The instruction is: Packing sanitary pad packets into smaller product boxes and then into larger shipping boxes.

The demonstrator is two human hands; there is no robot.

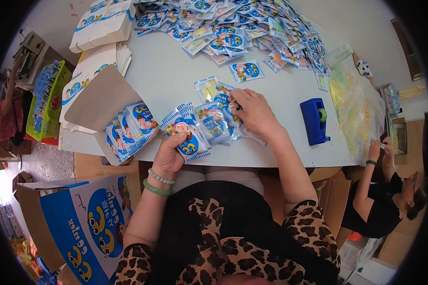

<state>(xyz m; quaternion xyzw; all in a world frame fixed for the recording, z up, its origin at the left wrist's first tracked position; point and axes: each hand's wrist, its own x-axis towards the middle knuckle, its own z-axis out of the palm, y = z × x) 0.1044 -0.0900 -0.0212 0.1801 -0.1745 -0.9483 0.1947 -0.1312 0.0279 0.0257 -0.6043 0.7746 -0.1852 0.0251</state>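
My left hand (pixel 168 154) grips a fanned stack of small blue-and-white sachets (pixel 191 137), its thumb pressed across the front one. Just to the right, my right hand (pixel 257 114) has its bent fingers on a loose sachet (pixel 233 102) at the edge of a small group (pixel 214 122) on the table. Its palm hides part of that group. Beside my left hand, an open carton (pixel 97 97) lies tilted with a row of the same sachets (pixel 140 118) inside.
A large heap of sachets (pixel 233 35) covers the table's far side. Folded white cartons (pixel 104 23) are stacked at far left. A blue tape dispenser (pixel 314 121) and a clear plastic bag (pixel 359 109) lie right. Another person (pixel 385 204) works at far right. A big printed box (pixel 85 223) stands lower left.
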